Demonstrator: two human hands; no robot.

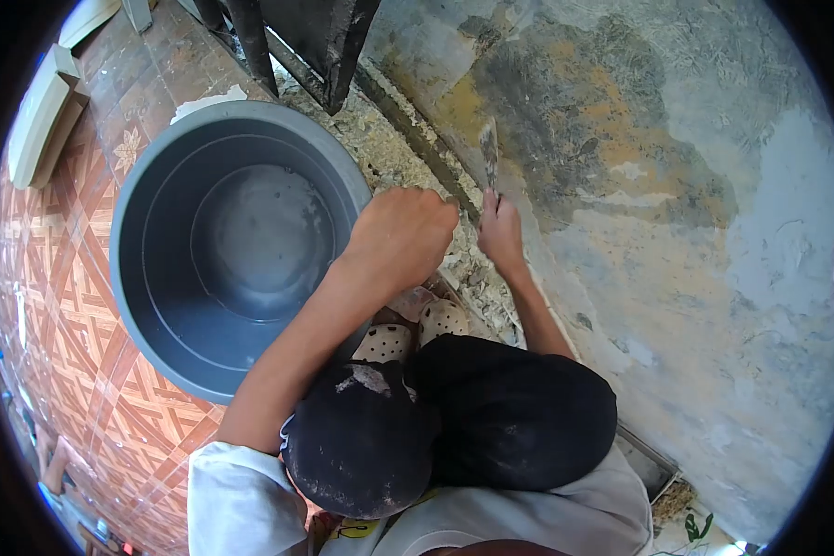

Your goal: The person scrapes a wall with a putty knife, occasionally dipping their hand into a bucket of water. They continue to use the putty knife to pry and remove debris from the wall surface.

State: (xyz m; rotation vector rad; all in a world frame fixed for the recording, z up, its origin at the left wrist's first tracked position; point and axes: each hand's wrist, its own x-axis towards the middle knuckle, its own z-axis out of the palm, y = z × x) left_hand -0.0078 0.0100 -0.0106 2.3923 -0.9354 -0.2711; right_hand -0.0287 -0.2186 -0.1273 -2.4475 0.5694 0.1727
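My left hand (406,233) is curled into a fist with its back to the camera, beside the right rim of a large grey plastic tub (132,320). Its fingertips are hidden, so what it holds, if anything, does not show. In my right hand (501,232) is a putty knife (489,153), its narrow blade smeared with pale plaster and pointing up against the wall. Grey and ochre patches mark the wall (612,250) around the blade. A wet film or some liquid shows at the tub's bottom.
Dark metal legs (250,46) stand beyond the tub. Crumbled plaster (394,153) lies along the base of the wall. Patterned brown tiles (74,296) cover the floor at left, with pale panels (42,120) on them. My knees (519,408) and spotted clogs (443,318) are below my hands.
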